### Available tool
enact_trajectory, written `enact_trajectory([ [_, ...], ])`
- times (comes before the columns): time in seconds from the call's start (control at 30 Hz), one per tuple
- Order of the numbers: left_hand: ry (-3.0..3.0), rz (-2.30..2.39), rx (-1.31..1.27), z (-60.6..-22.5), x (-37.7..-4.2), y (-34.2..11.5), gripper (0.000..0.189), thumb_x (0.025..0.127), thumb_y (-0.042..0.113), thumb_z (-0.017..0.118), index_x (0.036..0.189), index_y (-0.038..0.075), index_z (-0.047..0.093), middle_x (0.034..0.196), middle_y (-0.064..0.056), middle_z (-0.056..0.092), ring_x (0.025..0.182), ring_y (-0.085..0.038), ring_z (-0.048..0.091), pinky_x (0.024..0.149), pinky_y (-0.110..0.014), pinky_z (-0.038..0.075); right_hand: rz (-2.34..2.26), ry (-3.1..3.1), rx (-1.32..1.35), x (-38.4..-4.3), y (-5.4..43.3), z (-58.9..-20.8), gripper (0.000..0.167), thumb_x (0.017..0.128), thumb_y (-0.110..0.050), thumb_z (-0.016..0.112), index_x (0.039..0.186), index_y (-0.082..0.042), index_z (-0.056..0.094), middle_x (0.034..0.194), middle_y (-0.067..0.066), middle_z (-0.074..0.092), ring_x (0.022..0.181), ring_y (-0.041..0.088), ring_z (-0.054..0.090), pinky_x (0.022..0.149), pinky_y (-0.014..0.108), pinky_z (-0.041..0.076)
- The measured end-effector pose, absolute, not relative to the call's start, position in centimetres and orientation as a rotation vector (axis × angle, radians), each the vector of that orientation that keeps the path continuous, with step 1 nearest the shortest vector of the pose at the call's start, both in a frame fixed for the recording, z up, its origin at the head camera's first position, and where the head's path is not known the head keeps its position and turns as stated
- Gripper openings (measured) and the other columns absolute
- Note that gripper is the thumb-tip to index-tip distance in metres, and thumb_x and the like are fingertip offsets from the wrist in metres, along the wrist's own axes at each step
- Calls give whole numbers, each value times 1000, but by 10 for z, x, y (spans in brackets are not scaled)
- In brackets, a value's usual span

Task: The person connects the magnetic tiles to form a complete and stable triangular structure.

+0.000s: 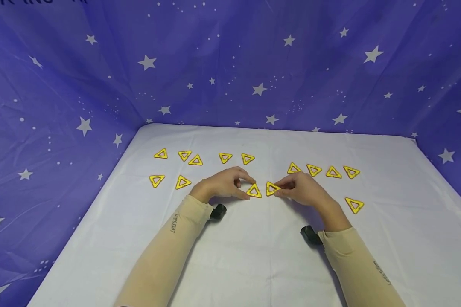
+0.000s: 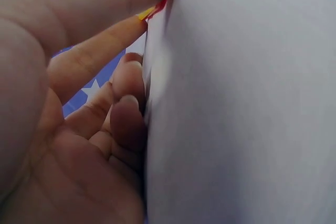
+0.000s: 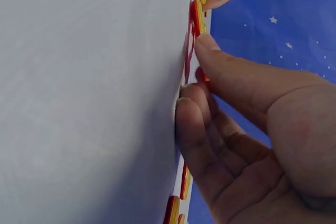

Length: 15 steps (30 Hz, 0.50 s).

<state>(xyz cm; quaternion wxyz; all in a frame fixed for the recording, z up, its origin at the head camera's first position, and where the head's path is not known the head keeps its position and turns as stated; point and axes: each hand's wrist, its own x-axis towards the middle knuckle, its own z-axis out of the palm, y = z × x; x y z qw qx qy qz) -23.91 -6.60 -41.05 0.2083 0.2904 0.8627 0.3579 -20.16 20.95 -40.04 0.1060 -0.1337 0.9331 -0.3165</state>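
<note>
Two hollow yellow triangular tiles with red edges lie close together on the white cloth in the head view, a narrow gap between them. My left hand (image 1: 226, 184) holds the left triangular tile (image 1: 254, 195) between thumb and index finger, at its corners. From the other side, my right hand (image 1: 305, 189) pinches the right triangular tile (image 1: 269, 189) with thumb and fingers. In the right wrist view the thumb (image 3: 236, 74) presses on that tile's edge, and the remaining fingers are bent near the cloth. The left wrist view shows mostly palm and cloth, with only a sliver of tile.
Several more yellow triangles lie flat at the left, including one triangle (image 1: 182, 186), and several at the right, with one triangle (image 1: 355, 210) nearer the front. The white-clothed table (image 1: 246, 264) meets a blue star-patterned curtain (image 1: 230, 102) behind and at both sides.
</note>
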Motion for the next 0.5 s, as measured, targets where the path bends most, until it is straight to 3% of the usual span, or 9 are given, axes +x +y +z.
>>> enact_trajectory([
  [0.23, 2426, 935, 809, -409, -237, -63, 48, 85, 31, 84, 130, 27, 70, 131, 4, 51, 95, -14, 53, 85, -30, 44, -1052, 2727, -415, -202, 212, -401, 30, 86, -22, 83, 113, -7, 78, 97, 0, 73, 87, 15, 66, 77, 37, 53],
  [0.5, 2435, 917, 816, -409, -236, -62, 46, 85, 33, 84, 129, 29, 70, 130, 4, 50, 94, -15, 53, 83, -31, 45, -1217, 2658, -467, -203, 211, -400, 27, 86, -16, 82, 111, -5, 78, 90, 0, 74, 76, 18, 69, 66, 31, 52],
])
